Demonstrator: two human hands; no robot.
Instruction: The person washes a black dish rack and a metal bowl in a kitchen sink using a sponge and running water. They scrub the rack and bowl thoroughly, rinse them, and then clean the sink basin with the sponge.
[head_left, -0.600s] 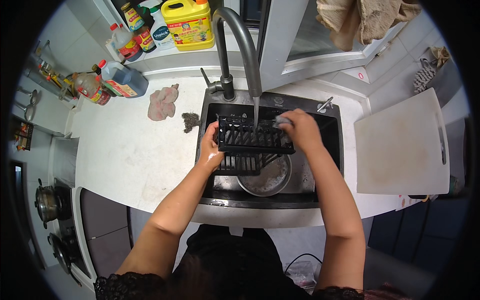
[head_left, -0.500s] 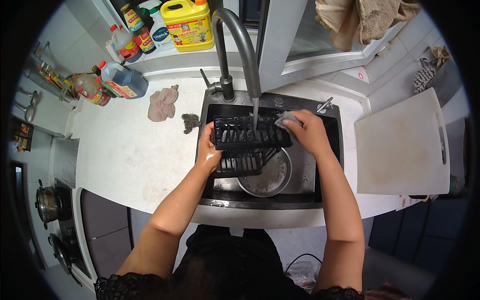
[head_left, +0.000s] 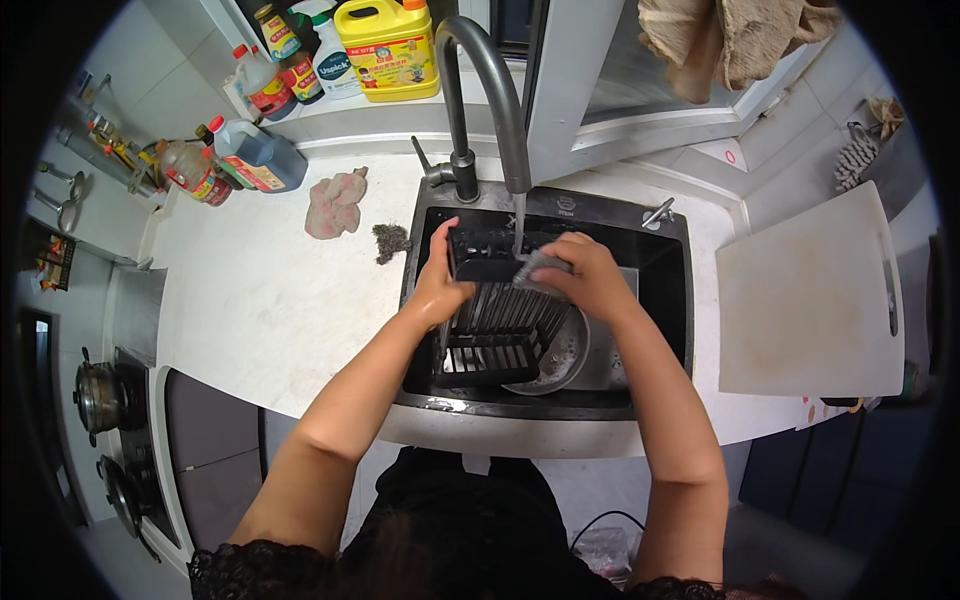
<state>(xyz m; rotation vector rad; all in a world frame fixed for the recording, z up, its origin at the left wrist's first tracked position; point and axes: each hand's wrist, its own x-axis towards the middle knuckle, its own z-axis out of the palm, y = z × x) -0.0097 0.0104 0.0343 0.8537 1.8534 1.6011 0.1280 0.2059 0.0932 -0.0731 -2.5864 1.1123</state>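
A black slatted rack is held tilted over the sink, its lower tier reaching toward the near side. My left hand is closed round the rack's left end. In my right hand a grey scrubbing cloth is pinched against the rack's upper bar. Water runs from the dark tap onto the rack's upper part. Below, partly hidden by the rack, a round metal pan sits in the sink with some water and suds in it.
Left of the sink lie a dark scouring pad and a crumpled stained rag. Bottles stand behind them, with a yellow jug on the sill. A white cutting board leans at the right.
The rack has tipped, so its lower tier hangs nearer me and its slats show more. My right hand with the scrubbing cloth has moved left and slightly nearer along the upper bar.
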